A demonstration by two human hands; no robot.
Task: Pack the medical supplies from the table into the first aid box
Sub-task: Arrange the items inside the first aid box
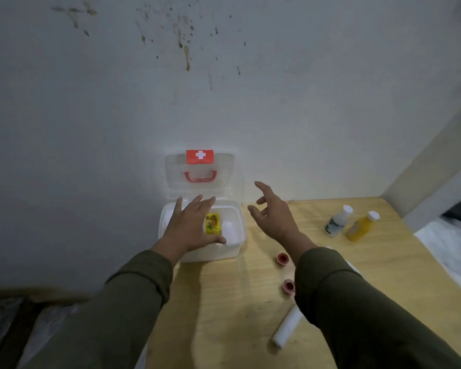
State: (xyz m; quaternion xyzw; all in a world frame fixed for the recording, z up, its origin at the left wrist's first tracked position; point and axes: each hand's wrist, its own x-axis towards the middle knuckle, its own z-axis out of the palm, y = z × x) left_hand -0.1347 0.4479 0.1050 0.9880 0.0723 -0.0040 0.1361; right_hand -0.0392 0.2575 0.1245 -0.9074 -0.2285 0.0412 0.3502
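Clear plastic first aid box [234, 237] sits open at the back left corner of the wooden table [224, 302], lid [176, 169] leaning on the wall. Inside there's a small yellow packet [213, 222] and something white next to it (can't tell what).

Left hand [189, 226] is spread flat over the box, fingers wide, holding nothing. Right hand [273, 214] hovers just beside it, fingers loosely open, also empty.

Looks like packing's barely begun. Still out on the table: white bottle [338, 221], yellow bottle [362, 226], two red caps [283, 259], white roll [288, 326]. Next up is probably reaching right for one of those.
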